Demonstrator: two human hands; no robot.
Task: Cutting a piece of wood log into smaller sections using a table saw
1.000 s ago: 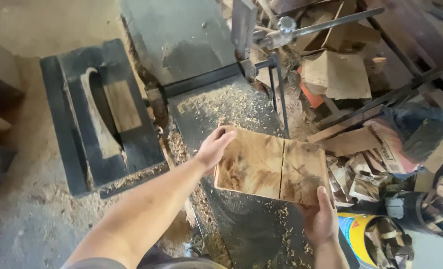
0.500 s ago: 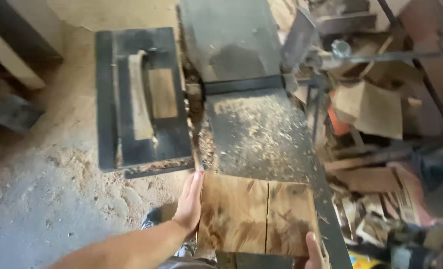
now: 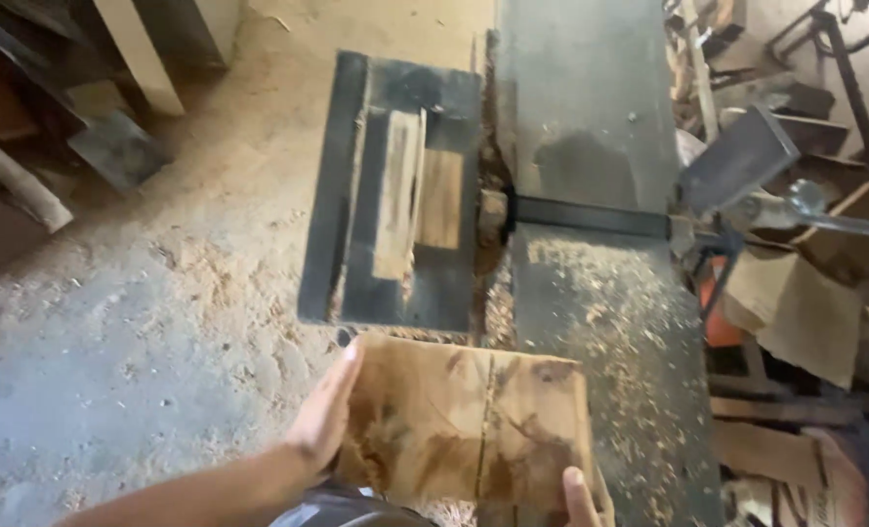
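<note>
Hands grip a stained wooden board (image 3: pixel 469 425) at the near edge of the view: the left hand (image 3: pixel 325 420) lies flat against the board's left side, fingers (image 3: pixel 345 376) straight and pressed along the edge, while only the thumb of the right hand (image 3: pixel 579 496) shows, laid on the board's near right corner, so how far its other fingers close cannot be told. The board has a dark crack down its middle and sits partly over the near end of a long grey machine surface (image 3: pixel 610 322), which is strewn with sawdust and chips. Just beyond the board, to the left of that surface, stands a dark side table (image 3: pixel 356 195) with a pale offcut (image 3: pixel 400 195) lying on it. A black bar (image 3: pixel 591 217) crosses the surface farther off. Right of it lie scrap wood pieces (image 3: pixel 796 312) and a metal guard arm (image 3: pixel 737 171). Left, the concrete floor (image 3: pixel 112 342) is dusted with sawdust.
</note>
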